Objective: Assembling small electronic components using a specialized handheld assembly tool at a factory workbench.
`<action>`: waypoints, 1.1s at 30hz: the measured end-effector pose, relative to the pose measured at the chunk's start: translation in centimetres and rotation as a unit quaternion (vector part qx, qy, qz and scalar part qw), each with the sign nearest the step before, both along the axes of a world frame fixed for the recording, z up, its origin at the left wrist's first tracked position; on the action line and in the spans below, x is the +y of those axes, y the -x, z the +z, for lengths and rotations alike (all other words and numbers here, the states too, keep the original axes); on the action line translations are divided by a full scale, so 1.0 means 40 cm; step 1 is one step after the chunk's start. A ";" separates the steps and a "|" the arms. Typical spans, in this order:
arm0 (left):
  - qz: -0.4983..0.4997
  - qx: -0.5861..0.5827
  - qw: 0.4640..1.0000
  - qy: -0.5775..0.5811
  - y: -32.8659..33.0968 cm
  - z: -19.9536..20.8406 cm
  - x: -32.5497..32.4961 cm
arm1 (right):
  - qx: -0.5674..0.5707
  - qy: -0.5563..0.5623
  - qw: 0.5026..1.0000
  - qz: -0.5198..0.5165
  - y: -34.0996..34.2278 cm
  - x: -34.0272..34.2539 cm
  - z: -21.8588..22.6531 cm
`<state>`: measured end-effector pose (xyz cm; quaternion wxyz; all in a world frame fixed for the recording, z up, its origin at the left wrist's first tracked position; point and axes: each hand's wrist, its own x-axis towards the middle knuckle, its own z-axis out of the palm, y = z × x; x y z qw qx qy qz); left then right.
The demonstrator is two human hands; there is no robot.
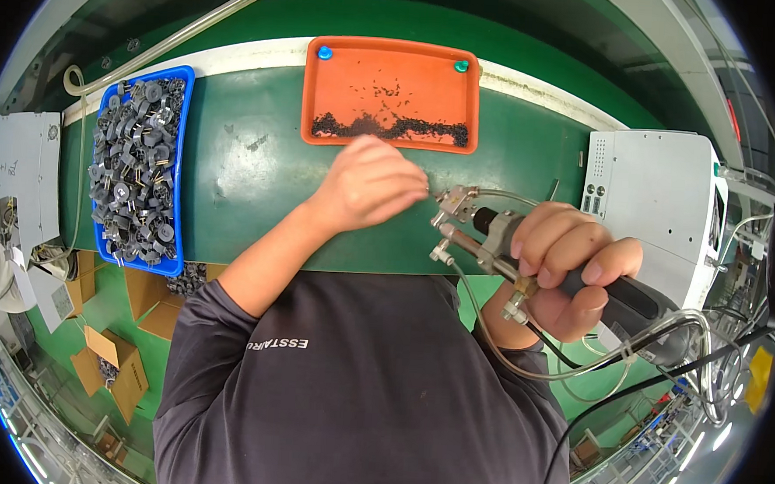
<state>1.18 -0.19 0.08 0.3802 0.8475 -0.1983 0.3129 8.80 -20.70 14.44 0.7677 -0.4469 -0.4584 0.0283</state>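
My right hand (571, 256) is wrapped round the dark grey body of a hand-held power screwdriver (651, 313) with metal fittings and clear air hoses. The tool lies slanted, its metal head (456, 203) pointing left toward my left hand (369, 184). The fingers of that hand are pressed together close to the tool's tip; whatever they may pinch is hidden. Just beyond them is an orange tray (387, 74), with many tiny black pieces (424, 130), apparently screws, heaped along its near side.
On the left of the green table (242, 182) stands a blue bin (183, 135) full of grey round parts with metal pins (137, 167). A white machine (648, 199) is at the right. Hoses and a black cable (612, 390) trail behind the screwdriver. Cardboard boxes (122, 377) sit lower left.
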 end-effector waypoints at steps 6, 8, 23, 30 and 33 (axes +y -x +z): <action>0.252 0.058 0.965 -0.054 -0.013 -0.001 0.034 | -0.008 0.042 0.998 -0.049 -0.022 -0.036 0.000; 0.240 0.050 0.968 -0.042 -0.005 0.005 0.024 | 0.012 0.053 0.998 -0.040 -0.025 -0.044 -0.002; -0.041 0.109 0.990 -0.075 0.013 -0.014 0.004 | 0.062 0.004 0.997 -0.053 -0.020 -0.040 -0.010; -0.036 0.119 0.990 -0.066 0.015 -0.019 -0.001 | 0.011 0.035 0.999 0.004 -0.019 -0.029 -0.031; -0.033 0.131 0.989 -0.053 0.015 -0.015 0.000 | 0.023 0.047 0.999 0.006 -0.004 -0.008 -0.032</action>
